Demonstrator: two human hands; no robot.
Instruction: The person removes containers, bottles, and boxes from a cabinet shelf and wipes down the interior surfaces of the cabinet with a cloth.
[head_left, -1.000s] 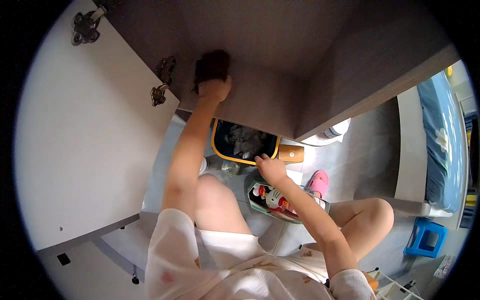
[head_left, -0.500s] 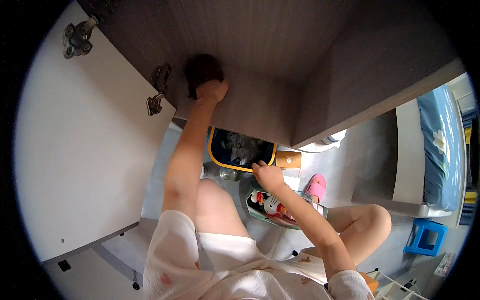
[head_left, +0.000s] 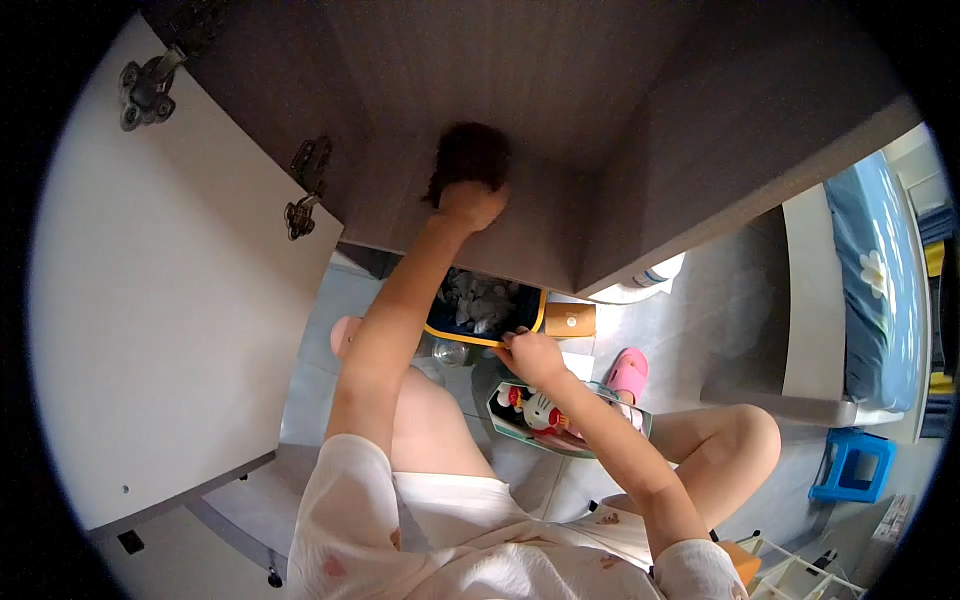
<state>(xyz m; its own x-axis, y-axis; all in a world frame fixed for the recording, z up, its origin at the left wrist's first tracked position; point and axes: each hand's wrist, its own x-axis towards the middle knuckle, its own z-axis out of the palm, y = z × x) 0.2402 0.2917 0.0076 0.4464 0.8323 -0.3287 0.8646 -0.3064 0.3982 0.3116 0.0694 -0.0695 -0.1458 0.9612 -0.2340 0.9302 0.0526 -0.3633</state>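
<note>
Inside the dark wooden cabinet (head_left: 560, 110), my left hand (head_left: 474, 205) is closed on a dark brown, fuzzy cloth (head_left: 472, 153). The cloth is bunched up against the cabinet's bottom board, near the back. Below the cabinet's front edge, my right hand (head_left: 533, 357) grips the yellow rim of a dark bin (head_left: 468, 339). Crumpled grey-white waste (head_left: 482, 303) lies in the bin, and the cabinet edge covers part of it.
The white cabinet door (head_left: 190, 290) stands open at left. A clear jar (head_left: 450, 352), a brown box (head_left: 571, 320) and a case with a cat figure (head_left: 540, 411) sit near the bin. Pink slipper (head_left: 628, 373), blue stool (head_left: 853, 466) and bed (head_left: 870, 300) are to the right.
My left hand has moved right across the cabinet's bottom board with the cloth. My right hand still grips the bin rim. A pink object now shows beside my left forearm.
</note>
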